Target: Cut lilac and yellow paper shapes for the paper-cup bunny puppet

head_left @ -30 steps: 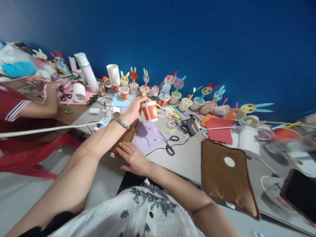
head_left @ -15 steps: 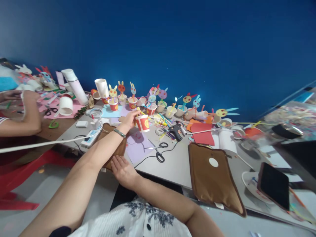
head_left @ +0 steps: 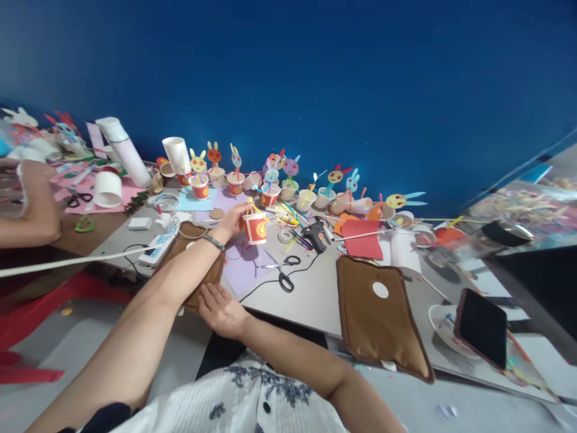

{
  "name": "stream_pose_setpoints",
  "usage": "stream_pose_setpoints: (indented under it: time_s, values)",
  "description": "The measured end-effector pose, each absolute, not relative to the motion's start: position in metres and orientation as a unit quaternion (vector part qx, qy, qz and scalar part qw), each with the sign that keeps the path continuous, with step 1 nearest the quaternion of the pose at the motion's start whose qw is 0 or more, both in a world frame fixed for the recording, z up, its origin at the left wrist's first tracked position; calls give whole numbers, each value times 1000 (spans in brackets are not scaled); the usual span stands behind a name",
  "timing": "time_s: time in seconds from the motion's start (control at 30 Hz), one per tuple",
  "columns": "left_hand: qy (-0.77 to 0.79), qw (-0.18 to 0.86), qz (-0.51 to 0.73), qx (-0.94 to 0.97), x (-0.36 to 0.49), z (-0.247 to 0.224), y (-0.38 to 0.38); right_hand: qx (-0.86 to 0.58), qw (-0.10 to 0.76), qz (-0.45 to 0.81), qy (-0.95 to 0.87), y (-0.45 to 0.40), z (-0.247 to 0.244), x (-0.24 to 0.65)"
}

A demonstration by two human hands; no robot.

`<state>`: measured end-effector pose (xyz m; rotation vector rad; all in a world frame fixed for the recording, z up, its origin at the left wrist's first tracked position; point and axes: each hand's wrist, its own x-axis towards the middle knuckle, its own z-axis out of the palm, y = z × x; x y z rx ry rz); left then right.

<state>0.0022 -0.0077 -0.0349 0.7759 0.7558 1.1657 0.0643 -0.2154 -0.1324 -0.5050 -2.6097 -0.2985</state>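
My left hand [head_left: 236, 219], with a bangle on the wrist, is closed on a red and white paper cup [head_left: 255, 230] and raises it over the table. A yellow piece [head_left: 251, 203] sticks up from the cup by my fingertips; its lower part is hidden. My right hand [head_left: 222, 311] lies flat with fingers stretched out, holding nothing, on the lower edge of a brown cushion-like pad [head_left: 211, 264]. A sheet of purple paper [head_left: 246, 270] lies below the cup. Beside it are black-handled scissors [head_left: 285, 280].
Several paper cups with rabbit heads, among them a yellow rabbit [head_left: 198, 163], line the blue wall. A glue gun [head_left: 315, 236], red paper [head_left: 362, 239], another brown pad [head_left: 383, 319] and a phone [head_left: 481, 328] lie rightward. A white cable [head_left: 90, 262] crosses leftward, near a co-worker's arm [head_left: 31, 204].
The cup has turned a little, so its round emblem faces me more, and it hangs slightly lower. My right hand stays on the pad. The whole view has shifted slightly.
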Motion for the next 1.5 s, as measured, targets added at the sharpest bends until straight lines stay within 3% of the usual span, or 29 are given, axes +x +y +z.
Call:
stream_pose_setpoints:
  time_s: [0.33,0.6,0.8,0.9,1.03,1.13,1.23,1.5]
  values:
    - [318,699,520,373,26,-37,8,-188,245,-14,-951,-216,-113,99]
    - [301,709,527,360,30,-46,9,-190,330,4,-925,-261,-116,159]
    - [282,713,543,341,10,-35,1,-320,357,-11,-878,-300,-122,246]
    - [279,717,545,332,3,-34,-6,-432,337,-57,-835,-306,-113,293]
    - [294,730,526,323,5,-39,-12,-542,239,-119,-797,-286,-88,359]
    - [308,739,507,320,10,-42,-15,-514,117,-102,-844,-257,-73,397]
    - [312,751,490,312,10,-43,-17,-444,53,-94,-889,-232,-70,414]
    - [345,784,444,263,1,-57,-28,-393,51,-68,-916,-221,-97,416]
